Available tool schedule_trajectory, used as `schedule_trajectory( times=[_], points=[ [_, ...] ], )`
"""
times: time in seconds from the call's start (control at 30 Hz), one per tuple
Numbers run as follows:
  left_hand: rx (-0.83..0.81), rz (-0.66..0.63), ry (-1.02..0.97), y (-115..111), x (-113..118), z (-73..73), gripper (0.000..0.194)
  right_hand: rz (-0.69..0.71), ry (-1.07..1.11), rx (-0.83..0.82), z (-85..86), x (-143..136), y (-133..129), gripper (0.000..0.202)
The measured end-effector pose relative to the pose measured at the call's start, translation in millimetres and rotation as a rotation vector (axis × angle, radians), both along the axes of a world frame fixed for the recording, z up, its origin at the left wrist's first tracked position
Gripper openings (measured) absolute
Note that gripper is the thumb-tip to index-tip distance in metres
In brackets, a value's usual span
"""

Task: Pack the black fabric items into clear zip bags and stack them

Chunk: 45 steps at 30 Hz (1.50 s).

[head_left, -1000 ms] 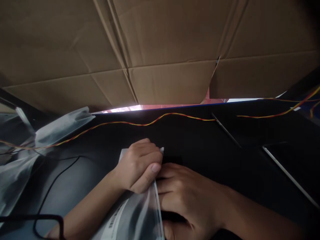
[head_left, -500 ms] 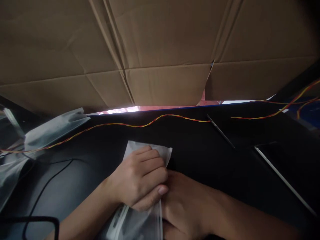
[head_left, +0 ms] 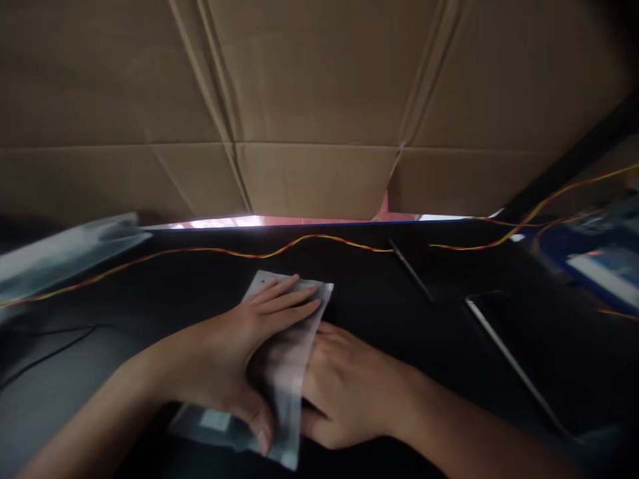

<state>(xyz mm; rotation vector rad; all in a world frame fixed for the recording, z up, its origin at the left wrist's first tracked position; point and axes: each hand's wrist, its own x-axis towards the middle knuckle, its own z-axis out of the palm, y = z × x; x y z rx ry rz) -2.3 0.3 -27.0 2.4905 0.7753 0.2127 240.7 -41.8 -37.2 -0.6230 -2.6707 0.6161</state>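
On the black table [head_left: 200,293], right in front of us, lies a see-through bag [head_left: 290,399], a bit tilted, and both our hands are on it. Our left hand [head_left: 232,352] is flat on top, not gripping, with its fingers stretched toward the far end of the bag and its thumb out wide near the bottom end. Our right hand [head_left: 344,386] is at the bag's right side, with its fingers bent and tucked out of clear sight. We can see some skin color through the plastic, but we cannot tell if those fingers are inside the bag or under it, or if they pinch anything. A pale patch [head_left: 214,420] shows on the bag near our left thumb. Past the bag, a twisted red and yellow wire [head_left: 319,237] runs across the table. To the right we see two dark, flat things [head_left: 519,368] with thin edges, well apart from the bag. Far to the left is another cloudy bag [head_left: 70,253], and nearer to us is a thin black cord [head_left: 47,357]. Big brown cardboard [head_left: 319,80] stands at the back, with pink and white showing below it.
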Motion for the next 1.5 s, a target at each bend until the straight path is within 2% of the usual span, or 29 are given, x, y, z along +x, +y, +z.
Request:
schedule_trajectory(
  times=[0.13,0.2,0.27,0.37,0.43,0.53,0.6,0.67,0.73,0.83,0.93,1.13,1.2,1.3,1.37,1.4,1.43,1.5],
  points=[
    [0.105,0.007,0.008,-3.4,10.2,-13.4,0.151,-0.066,-0.010,0.107,-18.8,-17.8,0.4,0.048],
    [0.142,-0.011,-0.013,-4.3,15.8,-15.2,0.151,-0.114,-0.010,0.150,-23.4,-19.4,2.2,0.057],
    [0.152,-0.031,-0.036,-6.4,21.4,-11.9,0.150,-0.068,-0.003,0.162,-22.0,-15.9,3.6,0.059],
    [0.118,-0.088,-0.073,-10.3,30.9,-3.2,0.144,0.123,0.004,0.081,-14.9,-8.3,4.9,0.044],
    [0.090,-0.133,-0.096,-12.1,37.1,0.9,0.140,0.189,-0.020,0.039,-10.9,-7.2,4.5,0.040],
    [0.077,-0.143,-0.092,-14.1,43.0,2.8,0.137,0.121,-0.049,0.080,-8.6,-11.8,1.2,0.060],
    [0.082,-0.124,-0.080,-14.2,42.9,1.9,0.136,0.064,-0.041,0.079,-8.1,-12.8,0.3,0.065],
    [0.080,-0.088,-0.083,-12.2,39.3,0.1,0.137,0.069,-0.007,0.006,-5.4,-7.0,2.7,0.054],
    [0.072,-0.040,-0.081,-8.1,33.2,-2.0,0.136,0.088,0.029,-0.114,1.9,5.9,8.4,0.033],
    [0.077,0.003,-0.078,-1.4,24.7,-4.1,0.129,0.029,0.042,-0.281,16.0,26.8,17.8,0.006],
    [0.114,-0.005,-0.079,0.2,24.5,-4.3,0.125,-0.035,0.037,-0.272,15.5,30.4,20.4,0.008],
    [0.156,-0.065,-0.021,-11.8,40.1,-3.7,0.132,0.082,0.079,-0.025,-24.3,-0.4,8.5,0.037],
    [0.146,-0.061,-0.030,-13.7,39.4,-3.5,0.130,0.077,0.108,-0.044,-23.2,-0.2,7.3,0.033],
    [0.124,0.004,-0.090,-10.6,30.8,-1.7,0.106,0.058,0.115,-0.253,0.0,16.5,12.1,0.013],
    [0.135,0.089,-0.117,-6.5,24.3,0.9,0.086,0.014,0.172,-0.422,18.7,31.6,19.4,0.008],
    [0.148,0.134,-0.115,-4.6,22.1,2.4,0.077,-0.041,0.203,-0.479,25.6,37.9,23.7,0.016],
    [0.159,0.176,-0.109,-3.1,20.8,3.8,0.070,-0.150,0.238,-0.510,29.8,42.5,28.2,0.022],
    [0.155,0.238,-0.091,-2.1,21.5,5.8,0.061,-0.449,0.271,-0.457,30.0,45.5,36.0,0.030]
  ],
)
